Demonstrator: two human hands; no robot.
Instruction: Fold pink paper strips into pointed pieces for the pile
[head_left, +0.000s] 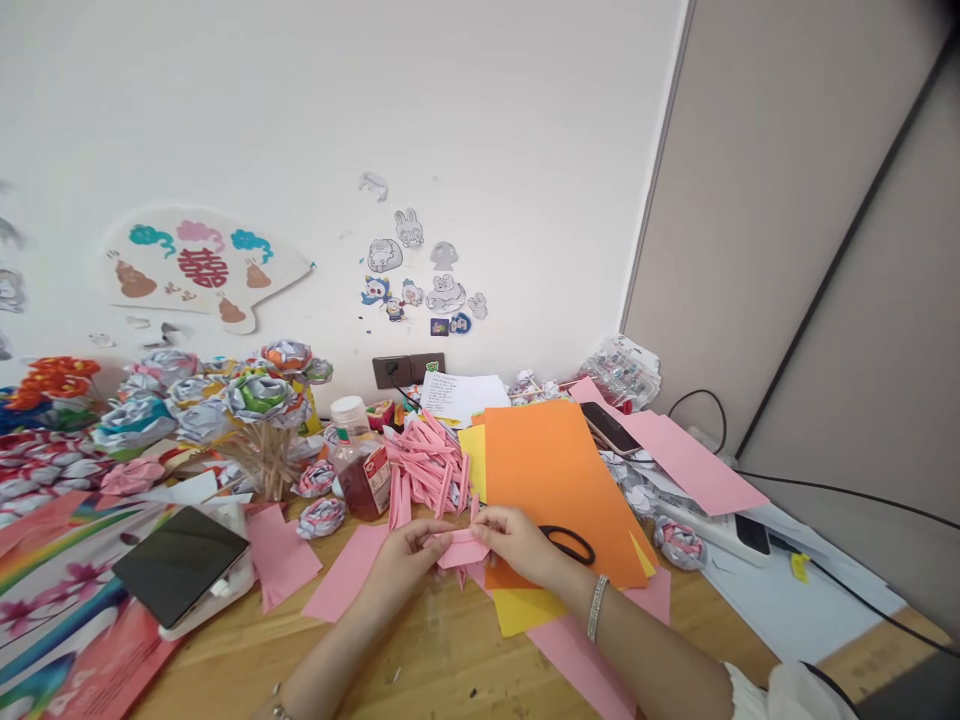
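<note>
A small pink paper strip [462, 549] with a fold along it is stretched between my two hands, just above the wooden table. Its left end is pinched by my left hand [411, 562], thumb on top. The fingers of my right hand [516, 541] close on the other end. Right behind the hands lies a heap of folded pink paper strips [426, 462]. Black-handled scissors [570, 545] lie beside my right hand on orange paper [551, 470], their blades hidden. To the left of my left hand is a flat pink sheet [346, 572].
A bottle of red-brown liquid [360, 470] stands behind my left hand. Paper flowers on sticks [262, 400] are at the back left. A dark tablet-like device [182, 562] lies at left. Black cables [847, 508] cross the right side, near a phone [609, 428].
</note>
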